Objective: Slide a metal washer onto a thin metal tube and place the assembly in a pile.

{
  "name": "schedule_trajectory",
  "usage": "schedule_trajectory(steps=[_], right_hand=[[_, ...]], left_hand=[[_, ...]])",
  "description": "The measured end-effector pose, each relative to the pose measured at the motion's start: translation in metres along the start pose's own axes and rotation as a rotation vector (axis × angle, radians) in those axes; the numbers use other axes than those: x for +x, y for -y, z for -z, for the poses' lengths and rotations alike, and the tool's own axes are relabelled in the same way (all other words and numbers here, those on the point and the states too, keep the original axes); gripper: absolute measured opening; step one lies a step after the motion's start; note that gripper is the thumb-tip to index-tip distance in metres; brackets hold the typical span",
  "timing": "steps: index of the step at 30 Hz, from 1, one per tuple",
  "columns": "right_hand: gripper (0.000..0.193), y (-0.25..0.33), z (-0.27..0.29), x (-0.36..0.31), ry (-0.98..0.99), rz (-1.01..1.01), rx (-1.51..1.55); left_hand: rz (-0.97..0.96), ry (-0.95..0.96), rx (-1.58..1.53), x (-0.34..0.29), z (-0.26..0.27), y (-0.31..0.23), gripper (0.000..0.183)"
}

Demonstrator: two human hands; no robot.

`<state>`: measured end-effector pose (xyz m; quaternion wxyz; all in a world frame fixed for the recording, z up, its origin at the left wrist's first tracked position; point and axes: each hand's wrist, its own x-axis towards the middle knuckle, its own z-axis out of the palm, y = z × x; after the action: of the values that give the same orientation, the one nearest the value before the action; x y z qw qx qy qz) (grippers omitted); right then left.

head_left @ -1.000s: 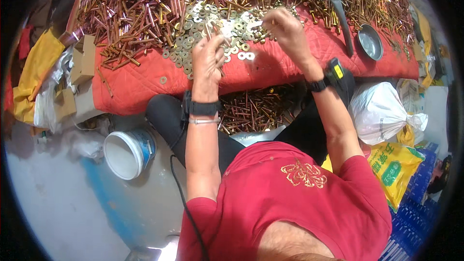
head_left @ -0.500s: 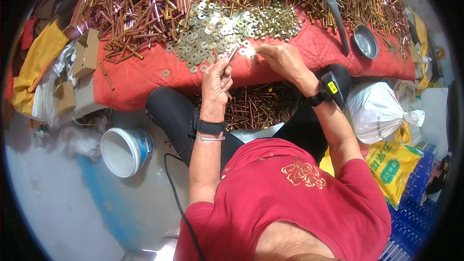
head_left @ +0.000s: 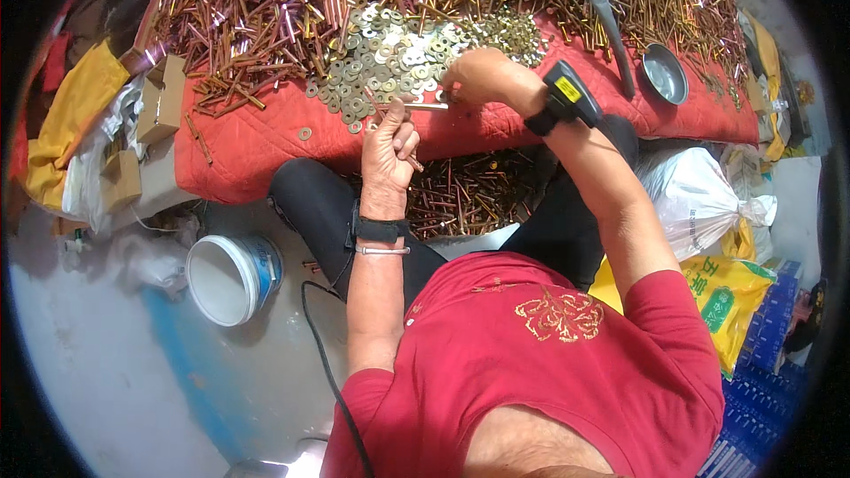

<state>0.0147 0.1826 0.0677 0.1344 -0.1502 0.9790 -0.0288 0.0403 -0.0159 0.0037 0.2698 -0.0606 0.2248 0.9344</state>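
My left hand (head_left: pixel 388 146) is closed on a thin metal rod (head_left: pixel 427 106), which sticks out to the right between thumb and forefinger. More coppery rods show against its palm and fingers. Just beyond lies a heap of flat round washers (head_left: pixel 359 71), with a pile of small brassy nuts (head_left: pixel 509 35) to its right. My right hand (head_left: pixel 487 78) is bent down at the near edge of the washers, right of the rod's tip. Its fingertips are pressed together, and what they hold, if anything, is hidden.
Coppery rods (head_left: pixel 266 9) cover the far part of the red quilted cloth (head_left: pixel 239 155). At right lie a metal bowl (head_left: pixel 664 75) and a dark-handled tool (head_left: pixel 611 40). More rods (head_left: pixel 465 195) lie between my legs. A white bucket (head_left: pixel 217 279) stands at left, a white sack (head_left: pixel 695 199) at right.
My right hand has moved left and slightly away from me, to the washers, its wrist turning over. The rod in my left hand has swung from slanting upward to nearly level, pointing right.
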Motion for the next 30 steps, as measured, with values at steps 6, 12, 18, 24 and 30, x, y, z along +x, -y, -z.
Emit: schedule_trajectory(steps=[6,12,18,24,30], right_hand=[[0.020,-0.009,-0.032,-0.051,-0.422,0.016,0.575],[0.020,0.033,-0.032,-0.083,-0.526,-0.027,1.071],[0.015,0.040,-0.037,-0.079,-0.651,-0.023,0.978],[0.018,0.054,-0.045,-0.059,-1.065,-0.096,0.777],[0.031,0.059,-0.038,-0.051,-1.019,-0.192,1.483]], left_hand=[[-0.111,-0.055,0.091,0.008,-0.004,0.012,0.024],[-0.169,-0.301,0.046,0.017,-0.004,0.024,0.022],[-0.226,-0.270,0.180,0.012,-0.023,0.036,0.024],[-0.120,-0.416,0.277,0.005,-0.034,0.066,0.027],[-0.118,-0.375,0.189,0.004,-0.033,0.073,0.026]])
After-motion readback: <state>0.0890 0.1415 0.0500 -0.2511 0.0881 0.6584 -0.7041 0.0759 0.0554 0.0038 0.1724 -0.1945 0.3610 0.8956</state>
